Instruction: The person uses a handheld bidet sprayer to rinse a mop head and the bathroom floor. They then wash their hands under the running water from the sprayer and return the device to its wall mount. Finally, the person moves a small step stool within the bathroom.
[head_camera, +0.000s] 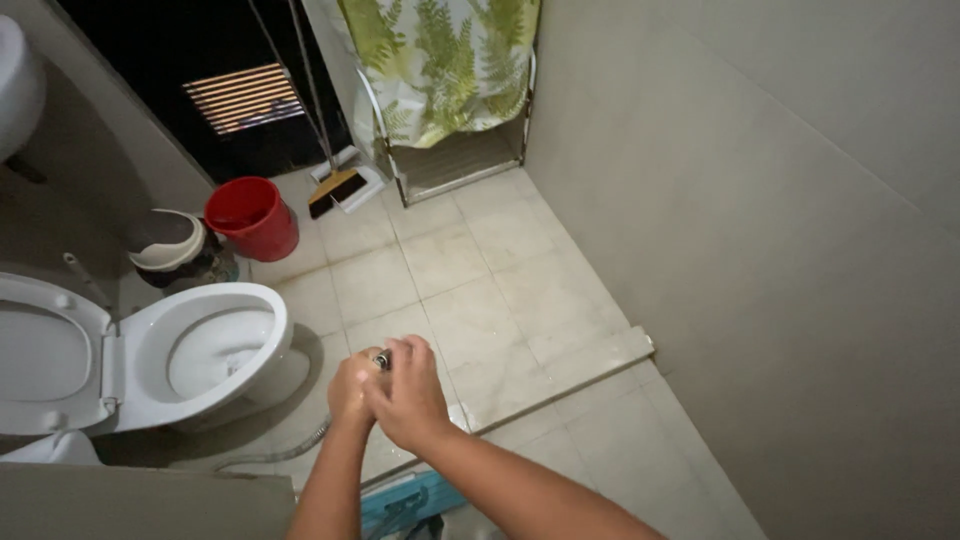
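Both my hands are joined in front of me over the tiled floor, just right of the white toilet bowl (215, 345). My left hand (350, 388) is wrapped around a small metal spray head (381, 359), whose tip shows between the fingers. My right hand (408, 392) lies over the left and also grips the sprayer. A grey flexible hose (285, 453) runs from under my hands along the floor to the left. The toilet lid (45, 350) stands open.
A red bucket (254, 217) and a lidded grey bin (175, 245) stand behind the toilet. A broom and dustpan (340, 186) lean near a rack draped with a leaf-print cloth (445, 60). A low marble sill (570, 372) crosses the floor. A wall (780, 250) rises at right.
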